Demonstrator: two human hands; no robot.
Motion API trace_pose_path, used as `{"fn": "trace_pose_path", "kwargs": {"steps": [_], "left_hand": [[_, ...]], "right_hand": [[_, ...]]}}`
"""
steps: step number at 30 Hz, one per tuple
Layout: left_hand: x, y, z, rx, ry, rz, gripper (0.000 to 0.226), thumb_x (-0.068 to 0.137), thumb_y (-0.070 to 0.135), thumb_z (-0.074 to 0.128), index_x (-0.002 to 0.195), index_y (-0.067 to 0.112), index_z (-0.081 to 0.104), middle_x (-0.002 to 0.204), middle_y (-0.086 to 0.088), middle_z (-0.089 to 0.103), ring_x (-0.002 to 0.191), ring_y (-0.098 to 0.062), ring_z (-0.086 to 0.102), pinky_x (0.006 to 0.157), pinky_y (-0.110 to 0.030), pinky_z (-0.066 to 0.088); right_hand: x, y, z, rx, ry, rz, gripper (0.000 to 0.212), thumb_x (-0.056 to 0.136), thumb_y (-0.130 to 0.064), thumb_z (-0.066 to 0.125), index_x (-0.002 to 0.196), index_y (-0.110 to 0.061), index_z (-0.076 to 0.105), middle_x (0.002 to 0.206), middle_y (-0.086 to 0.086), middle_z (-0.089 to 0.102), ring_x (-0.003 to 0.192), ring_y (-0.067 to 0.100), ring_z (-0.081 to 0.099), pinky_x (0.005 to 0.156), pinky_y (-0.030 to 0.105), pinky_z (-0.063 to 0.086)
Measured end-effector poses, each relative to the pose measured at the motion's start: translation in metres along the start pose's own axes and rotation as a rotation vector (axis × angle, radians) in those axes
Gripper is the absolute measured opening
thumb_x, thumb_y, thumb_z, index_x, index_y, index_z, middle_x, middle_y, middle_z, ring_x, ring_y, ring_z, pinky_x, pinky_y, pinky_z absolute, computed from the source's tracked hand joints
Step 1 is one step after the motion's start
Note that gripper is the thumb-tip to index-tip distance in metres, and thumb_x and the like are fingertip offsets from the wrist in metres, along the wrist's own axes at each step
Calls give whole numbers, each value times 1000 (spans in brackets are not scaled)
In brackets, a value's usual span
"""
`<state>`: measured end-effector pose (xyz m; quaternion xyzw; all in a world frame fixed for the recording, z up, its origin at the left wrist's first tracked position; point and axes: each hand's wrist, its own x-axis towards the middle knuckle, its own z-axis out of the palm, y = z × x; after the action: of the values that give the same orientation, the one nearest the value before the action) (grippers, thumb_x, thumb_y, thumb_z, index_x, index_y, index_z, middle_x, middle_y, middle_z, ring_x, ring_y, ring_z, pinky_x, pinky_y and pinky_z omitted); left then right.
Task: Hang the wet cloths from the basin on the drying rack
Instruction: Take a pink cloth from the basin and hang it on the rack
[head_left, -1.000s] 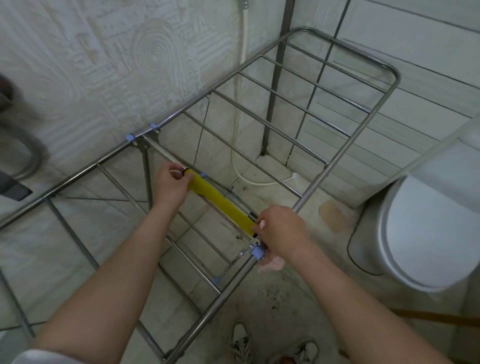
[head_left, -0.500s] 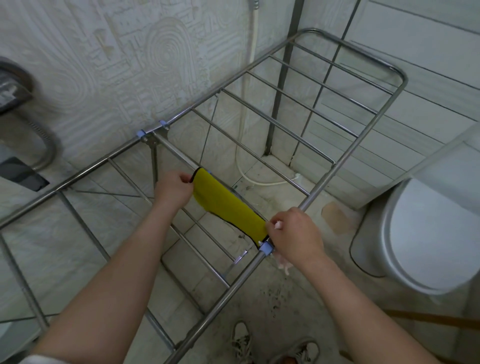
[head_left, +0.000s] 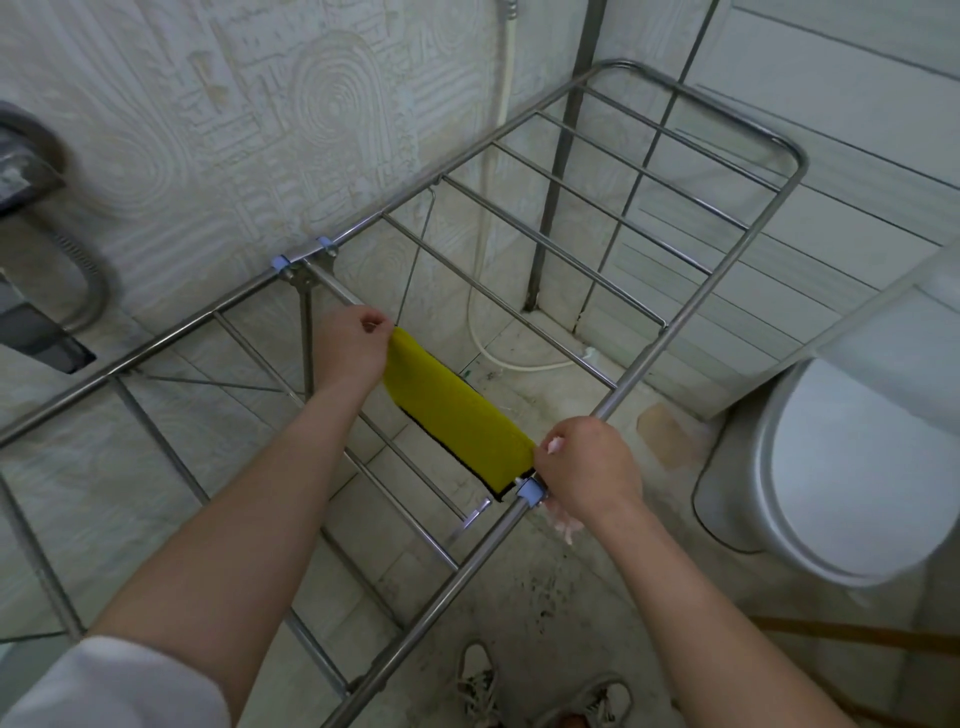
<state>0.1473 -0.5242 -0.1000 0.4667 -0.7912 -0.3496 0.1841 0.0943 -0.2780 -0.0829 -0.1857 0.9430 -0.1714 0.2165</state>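
A white toilet (head_left: 841, 467) with its lid down fills the 3 o'clock side. At 12 o'clock a white hose (head_left: 488, 208) runs down the wall and curls across the floor (head_left: 545, 597), which is tiled and specked with dark stains. Just right of the hose a dark pipe (head_left: 566, 156) stands upright in the corner. The embossed wall (head_left: 208, 130) spans 10 to 11 o'clock. A grey fixture (head_left: 31, 171) sits at 9 o'clock. Two pale laced shoes (head_left: 478, 686) show at 6 o'clock, and a brown stick (head_left: 857, 636) lies at 4 o'clock.

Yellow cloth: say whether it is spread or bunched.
Spread. The yellow cloth lies flat along a rack bar, stretched between the left hand and right hand pinching its ends.
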Motion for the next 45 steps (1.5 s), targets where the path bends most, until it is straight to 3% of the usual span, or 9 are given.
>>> {"fn": "trace_pose_path", "kwargs": {"steps": [8, 13, 18, 21, 25, 29, 32, 39, 45], "left_hand": [[8, 0, 2, 241, -139, 105, 28, 89, 31, 60, 114, 21, 65, 115, -8, 62, 107, -26, 57, 82, -33, 45], [-20, -5, 11, 361, -238, 331, 43, 87, 41, 61, 125, 21, 58, 137, -6, 45, 126, -26, 39, 97, -40, 39], [-34, -4, 8, 378, -304, 266, 51, 91, 41, 55, 135, 18, 49, 151, -5, 33, 136, -28, 31, 108, -44, 32], [-64, 19, -3, 86, -283, 219, 40, 91, 35, 57, 126, 15, 57, 131, 0, 54, 122, -17, 48, 98, -31, 39], [-135, 52, -14, -415, -692, 156, 14, 89, 25, 64, 100, 19, 71, 93, 10, 71, 89, -1, 65, 77, -16, 48], [-181, 63, -11, -568, -731, 226, 5, 83, 15, 70, 87, 15, 72, 88, -4, 72, 79, -13, 65, 76, -29, 51], [-189, 69, -26, -762, -644, 79, 7, 77, 22, 70, 78, 24, 77, 80, -1, 72, 75, -14, 63, 75, -35, 52], [-180, 72, -71, -589, -467, 255, 26, 96, 17, 52, 70, 20, 58, 60, 16, 48, 58, -2, 43, 54, -18, 36], [-157, 73, -115, -590, -631, 310, 8, 80, 29, 65, 75, 24, 69, 68, 3, 60, 64, -9, 52, 59, -17, 40]], "right_hand": [[-4, -2, -3, 10, -18, -90, 12, 86, -21, 58, 91, -22, 69, 89, 0, 64, 79, 20, 60, 59, 25, 44], [2, 1, -4, 68, -59, -44, 13, 83, -20, 61, 80, -16, 72, 78, 5, 70, 73, 21, 66, 66, 35, 58], [-3, 2, -9, 264, -76, 8, 8, 81, -19, 65, 78, -18, 72, 79, 1, 71, 71, 13, 64, 61, 24, 51], [-11, 2, -28, 546, -109, 43, 3, 80, -21, 69, 79, -18, 68, 88, -1, 68, 81, 15, 63, 71, 25, 50], [-31, 1, -65, 638, -188, -87, 4, 83, -17, 69, 86, -16, 68, 75, -9, 61, 70, 5, 57, 59, 19, 41], [-44, 2, -87, 1310, -493, -83, 20, 81, -5, 64, 101, -3, 65, 72, 5, 58, 57, 11, 57, 57, 20, 52], [-49, -1, -94, 1467, -505, -102, 29, 76, -8, 64, 103, 2, 67, 70, 6, 64, 59, 12, 59, 60, 22, 53], [-61, -20, -95, 1118, -155, -192, 14, 89, -17, 63, 86, -11, 74, 72, -1, 69, 64, 7, 54, 54, 20, 39], [-66, -49, -111, 1424, -461, -157, 24, 95, -18, 51, 80, -6, 64, 66, 7, 60, 57, 15, 62, 52, 24, 56]]}}
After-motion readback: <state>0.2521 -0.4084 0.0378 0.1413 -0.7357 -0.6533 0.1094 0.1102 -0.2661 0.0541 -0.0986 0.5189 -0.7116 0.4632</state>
